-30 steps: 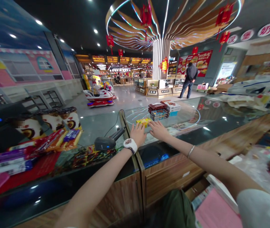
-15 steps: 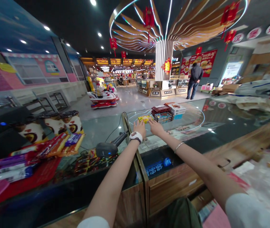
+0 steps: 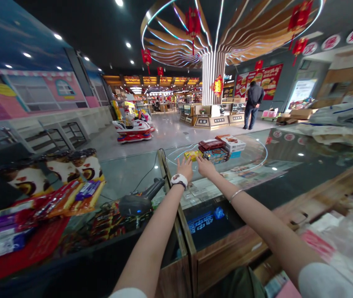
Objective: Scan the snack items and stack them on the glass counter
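Note:
A small yellow box [image 3: 192, 155] lies on the glass counter, close against the left side of a stack of packaged snacks. My left hand [image 3: 184, 169] has its fingers stretched out at the box's near left edge. At its near right corner are the extended fingertips of my right hand [image 3: 206, 168]. Both hands look open; whether the fingertips touch the box is hard to tell. The stack holds a dark red packet [image 3: 211, 144], blue boxes [image 3: 216, 155] and a white-and-orange box [image 3: 233, 143].
A black barcode scanner [image 3: 136, 203] stands left of my left forearm, its cable [image 3: 147, 176] running behind. Bagged snacks [image 3: 88, 165] and colourful wrapped bars [image 3: 86, 192] lie further left. Plastic bags [image 3: 350, 231] are at lower right. Beyond the counter stands a person [image 3: 253, 103].
The yellow box has shifted slightly right, closer to the stack. My hands have moved a little with it, fingers still extended. The view has shifted slightly.

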A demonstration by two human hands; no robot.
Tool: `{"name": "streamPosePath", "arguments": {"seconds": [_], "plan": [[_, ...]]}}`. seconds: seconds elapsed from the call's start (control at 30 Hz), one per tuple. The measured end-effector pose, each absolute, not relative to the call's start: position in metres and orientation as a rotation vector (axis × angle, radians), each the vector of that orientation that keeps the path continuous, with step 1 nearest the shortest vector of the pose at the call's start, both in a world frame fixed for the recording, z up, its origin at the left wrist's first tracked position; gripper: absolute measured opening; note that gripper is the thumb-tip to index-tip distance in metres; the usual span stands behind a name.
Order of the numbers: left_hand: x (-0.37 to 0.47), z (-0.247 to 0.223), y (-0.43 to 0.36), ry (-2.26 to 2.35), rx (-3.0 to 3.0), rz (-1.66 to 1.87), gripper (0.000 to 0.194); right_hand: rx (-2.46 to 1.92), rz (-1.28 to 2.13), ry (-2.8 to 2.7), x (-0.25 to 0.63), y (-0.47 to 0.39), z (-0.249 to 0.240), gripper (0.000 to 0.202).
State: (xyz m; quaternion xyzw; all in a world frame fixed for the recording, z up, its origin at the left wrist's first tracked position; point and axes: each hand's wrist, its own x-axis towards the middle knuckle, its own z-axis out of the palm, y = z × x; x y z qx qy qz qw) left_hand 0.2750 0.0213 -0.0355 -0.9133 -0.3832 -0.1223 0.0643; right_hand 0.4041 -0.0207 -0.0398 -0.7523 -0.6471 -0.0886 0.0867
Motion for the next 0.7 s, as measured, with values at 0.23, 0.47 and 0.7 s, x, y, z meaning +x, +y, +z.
{"name": "streamPosePath", "arguments": {"seconds": [0.23,0.47,0.7], "plan": [[0.278,-0.037,0.021,-1.144,-2.775,-0.362,0.067,-2.239,-0.238,-1.945,0.404,-0.021,-0.041,0.065],[0.276,-0.037,0.016,-1.206,-2.721,-0.376,0.065,-2.248,-0.261,-1.905,0.394,-0.031,-0.040,0.061],[0.270,-0.030,-0.019,-1.305,-2.534,-0.473,0.059,-2.176,-0.376,-1.865,0.386,-0.045,-0.031,0.062]]}}
